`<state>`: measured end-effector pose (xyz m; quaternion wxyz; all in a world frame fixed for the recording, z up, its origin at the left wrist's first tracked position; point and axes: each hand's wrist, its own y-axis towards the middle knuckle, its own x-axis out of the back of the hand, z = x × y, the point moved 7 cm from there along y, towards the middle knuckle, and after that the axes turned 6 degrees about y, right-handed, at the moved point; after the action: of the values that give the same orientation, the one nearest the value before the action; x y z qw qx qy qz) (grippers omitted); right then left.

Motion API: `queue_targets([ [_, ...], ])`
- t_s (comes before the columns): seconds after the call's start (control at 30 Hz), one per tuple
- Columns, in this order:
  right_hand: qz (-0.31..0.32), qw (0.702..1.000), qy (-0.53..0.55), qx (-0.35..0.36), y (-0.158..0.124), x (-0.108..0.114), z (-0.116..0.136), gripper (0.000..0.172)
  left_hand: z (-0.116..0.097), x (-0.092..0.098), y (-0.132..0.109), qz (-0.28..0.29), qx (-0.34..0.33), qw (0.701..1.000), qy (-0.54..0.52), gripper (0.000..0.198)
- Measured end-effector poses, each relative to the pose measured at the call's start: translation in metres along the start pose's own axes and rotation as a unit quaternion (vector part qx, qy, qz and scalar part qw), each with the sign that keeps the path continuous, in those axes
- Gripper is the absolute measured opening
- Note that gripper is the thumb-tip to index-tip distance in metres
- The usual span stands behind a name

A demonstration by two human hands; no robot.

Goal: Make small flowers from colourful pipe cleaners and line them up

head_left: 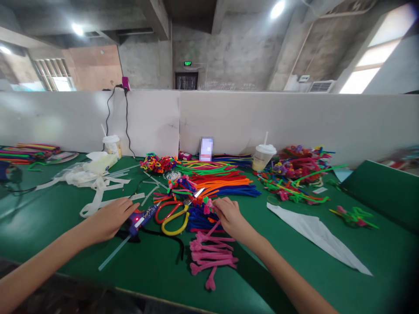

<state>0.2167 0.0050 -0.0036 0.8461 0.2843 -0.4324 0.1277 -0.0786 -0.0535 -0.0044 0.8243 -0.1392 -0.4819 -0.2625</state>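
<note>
while gripping a glue gun [145, 218] with the left hand [113, 216], with fingers bent over the handle, pinches a small pink-and-green fuzzy piece [207, 204] narrowly between thumb and fingertips of the right hand [231, 213]. note position of the fuzzy piece: at the left side of the right hand, level with the fingertips, well apart from the left hand. note also the glue gun: nozzle directed away and rightward, translucent glue stick [114, 253] projecting from the rear toward the near edge of the green table [163, 279]. between the hands: scissors [187, 204] with one red and one yellow loop, blades ending near the fuzzy piece. below the right hand: pink stems [214, 253] with heart-shaped ends, spread in a loose column. under and just left of the same hand: dark blue stems [198, 216]. beyond both hands: orange stems [222, 185] among rows of other colours, with an upright phone [206, 148], screen blurred, behind. to the right: lidded cup [263, 157], mixed pile [294, 168] of bent stems, white sheet [314, 231]. to the left: white strips [96, 198].
</note>
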Motion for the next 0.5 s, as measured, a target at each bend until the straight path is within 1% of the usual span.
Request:
queue_targets([
  [0.17,0.001,1.0,0.0,0.002,-0.0001,0.0,-0.0001,0.023,0.0027,-0.0001,0.0016,-0.027,-0.005,1.0,0.008,0.051],
  [0.3,0.005,1.0,-0.002,0.001,-0.0005,-0.001,-0.0005,0.024,0.0037,-0.0049,0.002,-0.026,-0.007,0.999,0.02,0.056],
  [0.4,0.009,1.0,-0.004,0.001,-0.0004,-0.0012,-0.0003,0.024,0.0022,-0.0063,0.0029,-0.019,0.006,0.999,0.037,0.061],
  [0.5,0.013,1.0,-0.006,0.002,-0.0004,-0.0007,0.0003,0.024,0.0003,-0.0017,0.0045,-0.03,0.025,0.998,0.049,0.054],
])
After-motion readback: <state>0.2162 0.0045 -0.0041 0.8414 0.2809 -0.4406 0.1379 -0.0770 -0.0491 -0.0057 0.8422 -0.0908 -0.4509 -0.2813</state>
